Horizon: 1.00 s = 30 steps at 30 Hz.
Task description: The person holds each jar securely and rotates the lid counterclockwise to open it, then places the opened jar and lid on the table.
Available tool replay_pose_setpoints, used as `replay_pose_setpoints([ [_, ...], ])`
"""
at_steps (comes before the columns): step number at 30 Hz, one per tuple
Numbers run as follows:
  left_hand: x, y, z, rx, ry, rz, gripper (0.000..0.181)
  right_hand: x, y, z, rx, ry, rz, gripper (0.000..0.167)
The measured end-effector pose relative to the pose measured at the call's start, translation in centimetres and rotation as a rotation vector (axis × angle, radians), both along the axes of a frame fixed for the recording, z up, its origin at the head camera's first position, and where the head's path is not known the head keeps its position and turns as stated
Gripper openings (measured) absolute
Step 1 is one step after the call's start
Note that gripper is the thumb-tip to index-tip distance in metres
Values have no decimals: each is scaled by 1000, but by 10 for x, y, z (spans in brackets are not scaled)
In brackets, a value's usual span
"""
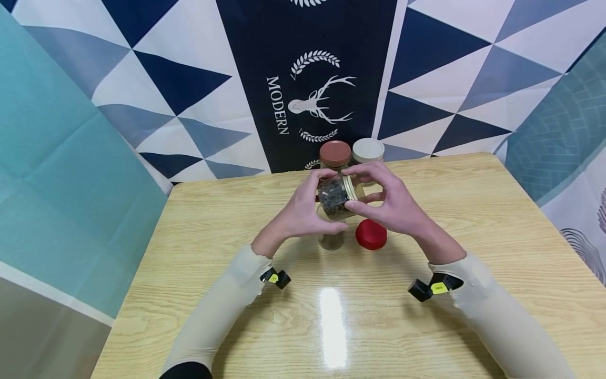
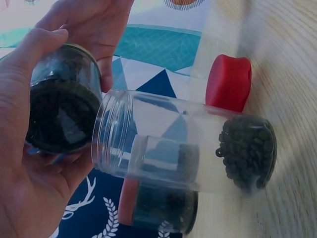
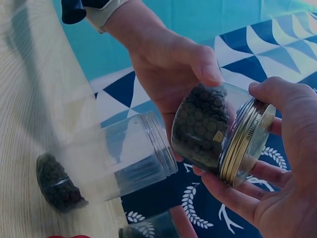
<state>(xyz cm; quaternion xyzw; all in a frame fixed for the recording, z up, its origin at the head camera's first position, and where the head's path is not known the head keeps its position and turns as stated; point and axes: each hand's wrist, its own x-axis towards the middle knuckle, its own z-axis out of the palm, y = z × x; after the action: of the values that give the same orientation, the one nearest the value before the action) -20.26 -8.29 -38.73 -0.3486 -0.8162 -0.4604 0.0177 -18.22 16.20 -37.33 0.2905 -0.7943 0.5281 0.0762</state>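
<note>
Both hands hold a small clear jar point(image 1: 333, 199) up above the table, tilted on its side. Dark pieces fill much of it, and a gold-rimmed lid point(image 3: 243, 144) sits on its end. My left hand point(image 1: 303, 210) grips the jar's body, thumb on one side and fingers on the other. On the lid end, my right hand point(image 1: 393, 202) pinches the gold rim between thumb and fingers. Just below stands a taller clear jar point(image 2: 158, 144), uncovered, with dark pieces at its bottom. A red lid point(image 1: 371, 235) lies on the table beside that jar.
Behind the hands stand a jar with a reddish-brown lid point(image 1: 335, 153) and a jar with a white lid point(image 1: 368, 150). A patterned cloth point(image 1: 189, 79) hangs along the table's point(image 1: 189, 295) far edge.
</note>
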Motion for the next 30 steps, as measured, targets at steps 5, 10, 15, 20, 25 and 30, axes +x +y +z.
replay_pose_setpoints([
  [5,0,3,0,-11,25,14,106,-1,-2,1,6,-4,7,61],
  [10,-1,4,0,-22,25,36,100,-1,-3,2,22,-11,3,60],
  [15,-2,5,0,-12,28,39,98,-2,-3,3,30,-20,2,60],
  [20,-1,4,-1,-1,19,37,97,-2,-4,4,45,-37,4,60],
  [25,-1,3,-2,5,15,36,97,0,-3,6,60,-67,9,62],
  [30,-2,1,-4,9,6,36,97,0,-2,8,87,-96,31,67],
])
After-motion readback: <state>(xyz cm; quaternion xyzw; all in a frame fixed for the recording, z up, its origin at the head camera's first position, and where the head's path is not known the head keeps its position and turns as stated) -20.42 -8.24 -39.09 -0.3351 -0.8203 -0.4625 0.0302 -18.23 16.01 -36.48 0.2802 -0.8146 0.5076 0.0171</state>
